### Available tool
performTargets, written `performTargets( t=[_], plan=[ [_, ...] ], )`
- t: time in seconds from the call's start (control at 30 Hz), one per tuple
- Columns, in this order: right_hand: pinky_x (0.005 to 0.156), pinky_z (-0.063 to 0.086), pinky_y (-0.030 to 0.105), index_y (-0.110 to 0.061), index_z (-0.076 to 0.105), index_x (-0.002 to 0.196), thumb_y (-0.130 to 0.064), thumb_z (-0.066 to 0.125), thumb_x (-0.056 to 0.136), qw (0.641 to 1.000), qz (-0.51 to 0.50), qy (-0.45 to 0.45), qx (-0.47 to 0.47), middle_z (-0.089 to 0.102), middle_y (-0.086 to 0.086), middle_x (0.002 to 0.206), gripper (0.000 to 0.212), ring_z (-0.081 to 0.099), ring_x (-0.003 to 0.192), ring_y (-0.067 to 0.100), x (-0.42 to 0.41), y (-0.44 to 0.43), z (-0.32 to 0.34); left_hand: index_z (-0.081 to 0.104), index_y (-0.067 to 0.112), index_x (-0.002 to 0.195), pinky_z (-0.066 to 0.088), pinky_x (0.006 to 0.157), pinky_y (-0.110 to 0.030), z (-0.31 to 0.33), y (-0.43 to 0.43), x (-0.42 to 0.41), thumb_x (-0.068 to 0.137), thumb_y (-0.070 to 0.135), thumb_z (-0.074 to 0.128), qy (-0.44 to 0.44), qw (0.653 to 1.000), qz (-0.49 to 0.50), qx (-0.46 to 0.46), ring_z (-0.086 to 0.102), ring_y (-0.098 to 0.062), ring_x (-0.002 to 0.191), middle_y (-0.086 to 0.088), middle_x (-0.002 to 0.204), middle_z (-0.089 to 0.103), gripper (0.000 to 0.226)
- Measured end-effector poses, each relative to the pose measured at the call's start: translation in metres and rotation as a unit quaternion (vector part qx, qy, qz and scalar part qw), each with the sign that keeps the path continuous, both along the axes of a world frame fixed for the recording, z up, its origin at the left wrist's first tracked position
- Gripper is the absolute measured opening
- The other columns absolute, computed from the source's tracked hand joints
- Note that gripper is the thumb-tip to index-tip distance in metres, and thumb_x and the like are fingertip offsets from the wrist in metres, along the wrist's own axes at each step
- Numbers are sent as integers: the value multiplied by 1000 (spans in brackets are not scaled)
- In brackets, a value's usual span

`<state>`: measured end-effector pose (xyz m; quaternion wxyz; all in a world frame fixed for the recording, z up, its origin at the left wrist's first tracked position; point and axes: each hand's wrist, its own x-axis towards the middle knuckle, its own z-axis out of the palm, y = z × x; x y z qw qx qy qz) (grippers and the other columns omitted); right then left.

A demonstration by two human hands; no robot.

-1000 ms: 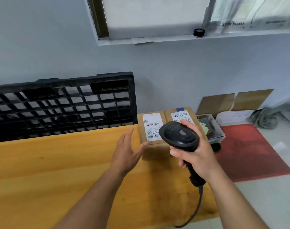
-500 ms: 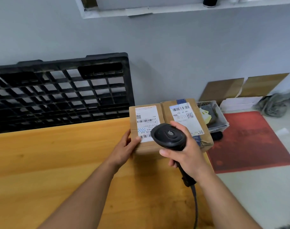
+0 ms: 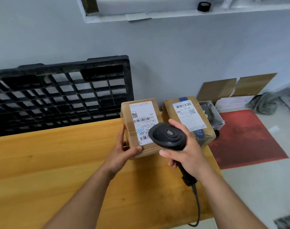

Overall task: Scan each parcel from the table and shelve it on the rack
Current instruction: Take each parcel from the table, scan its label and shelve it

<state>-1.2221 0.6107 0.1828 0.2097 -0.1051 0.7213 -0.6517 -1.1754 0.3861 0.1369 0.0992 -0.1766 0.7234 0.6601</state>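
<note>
Two brown cardboard parcels with white barcode labels are at the far right corner of the yellow wooden table (image 3: 58, 162). My left hand (image 3: 122, 152) grips the left parcel (image 3: 141, 119) by its near left corner, thumb on its top face; the parcel is tilted and apart from the other. The right parcel (image 3: 189, 118), with blue tape, lies flat on the table. My right hand (image 3: 185, 154) holds a black corded barcode scanner (image 3: 168, 136), whose head covers the lower right part of the left parcel's label.
A black plastic pallet (image 3: 58, 96) leans on the grey wall behind the table. Right of the table, on the floor: a small grey bin (image 3: 213, 113), flattened cardboard (image 3: 231, 86), a red mat (image 3: 246, 138) and a grey cloth (image 3: 263, 103). A white ledge (image 3: 174, 14) runs overhead.
My left hand went from open beside the left parcel to gripping it, then pulled it left and tilted it away from the right parcel. The scanner stayed over its label.
</note>
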Motion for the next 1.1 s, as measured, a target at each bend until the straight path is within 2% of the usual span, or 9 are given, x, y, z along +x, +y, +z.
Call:
performTargets(
  t=[0.13, 0.27, 0.33, 0.53, 0.63, 0.73, 0.83, 0.93, 1.1],
  plan=[
    [51, 52, 35, -55, 49, 127, -18, 85, 64, 999, 22, 9, -33, 66, 0, 116, 82, 63, 53, 28, 24, -19, 20, 3, 50, 149, 48, 68, -12, 14, -24, 26, 56, 34, 82, 50, 997, 51, -25, 56, -3, 104, 14, 117, 55, 123],
    [50, 52, 35, -50, 48, 132, -26, 86, 61, 996, 50, 33, -66, 67, -2, 117, 84, 63, 53, 31, 53, -40, 49, 5, 45, 150, 48, 67, -13, 30, -50, 48, 61, 21, 91, 89, 992, 69, -63, 55, 3, 99, 20, 112, 52, 126],
    [49, 52, 35, -50, 48, 132, -28, 85, 60, 994, 58, 45, -84, 68, 0, 118, 84, 63, 52, 32, 65, -51, 62, 5, 42, 151, 50, 65, -11, 35, -63, 58, 67, 14, 86, 102, 989, 77, -76, 54, 4, 98, 16, 113, 52, 119],
    [48, 50, 35, -47, 48, 133, -26, 84, 61, 989, 69, 61, -111, 72, 13, 104, 83, 60, 50, 32, 98, -75, 88, 5, 41, 151, 50, 68, -15, 43, -94, 81, 66, 17, 87, 128, 984, 93, -82, 52, 0, 102, 1, 126, 48, 121],
    [48, 49, 36, -44, 49, 133, -24, 84, 61, 989, 64, 67, -111, 73, 14, 88, 82, 59, 48, 32, 111, -82, 94, 6, 49, 149, 52, 78, -23, 43, -106, 91, 52, 40, 93, 129, 983, 96, -83, 53, -11, 113, -2, 135, 46, 131],
    [49, 50, 40, -43, 50, 131, -24, 84, 61, 990, 61, 69, -106, 72, 9, 83, 80, 58, 48, 32, 122, -90, 95, 7, 56, 146, 52, 84, -31, 40, -117, 99, 41, 55, 86, 126, 983, 98, -95, 50, -19, 121, -6, 140, 42, 131],
    [49, 48, 40, -42, 52, 129, -22, 85, 61, 991, 54, 69, -105, 72, 11, 88, 78, 58, 47, 34, 133, -96, 94, 7, 62, 142, 53, 90, -38, 36, -126, 106, 41, 56, 86, 123, 982, 98, -104, 47, -22, 124, -8, 142, 39, 129],
    [48, 48, 39, -41, 54, 127, -21, 85, 61, 991, 50, 69, -105, 71, 13, 94, 76, 57, 47, 35, 142, -101, 94, 6, 59, 144, 52, 88, -35, 33, -133, 113, 42, 54, 86, 126, 982, 97, -105, 46, -21, 124, -7, 143, 38, 129],
    [47, 47, 36, -42, 55, 125, -22, 85, 60, 991, 47, 74, -99, 72, 6, 84, 75, 57, 46, 34, 155, -104, 94, 6, 55, 147, 50, 93, -40, 33, -142, 124, 48, 43, 91, 135, 980, 107, -97, 45, -22, 125, -7, 144, 37, 131]
  ],
)
